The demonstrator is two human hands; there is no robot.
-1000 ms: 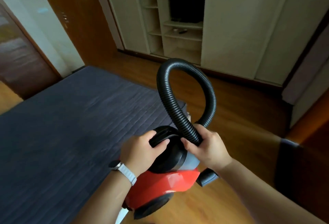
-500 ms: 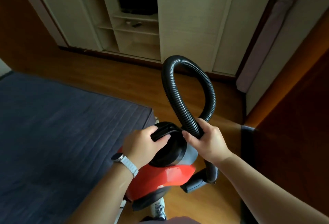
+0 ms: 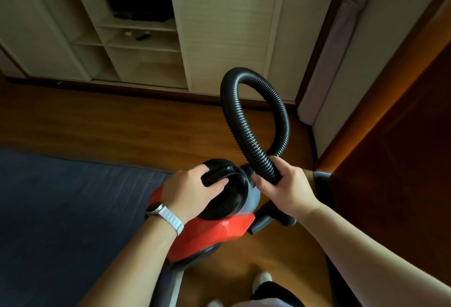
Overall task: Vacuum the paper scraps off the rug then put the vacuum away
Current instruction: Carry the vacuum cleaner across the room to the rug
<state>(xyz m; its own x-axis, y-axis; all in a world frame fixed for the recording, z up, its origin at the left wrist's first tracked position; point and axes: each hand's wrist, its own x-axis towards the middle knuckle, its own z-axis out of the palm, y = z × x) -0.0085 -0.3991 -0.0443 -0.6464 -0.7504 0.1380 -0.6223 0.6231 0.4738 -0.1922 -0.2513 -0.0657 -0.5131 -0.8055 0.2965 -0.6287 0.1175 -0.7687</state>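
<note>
Here, left hand (image 3: 188, 192) grips 1 vacuum (image 3: 214, 233), right hand (image 3: 285, 187) grips 1 hose (image 3: 230, 111); perhaps 1 shoe (image 3: 262, 280) below.

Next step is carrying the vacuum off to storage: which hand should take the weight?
Left, probably. The left hand grips the carry handle on top of the red vacuum, so it can lift the body. The right hand holds only the looped hose, which would flex.

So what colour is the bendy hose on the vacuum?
The hose is black with ribbed rings, looping above the red vacuum. The head view shows it best.
</note>
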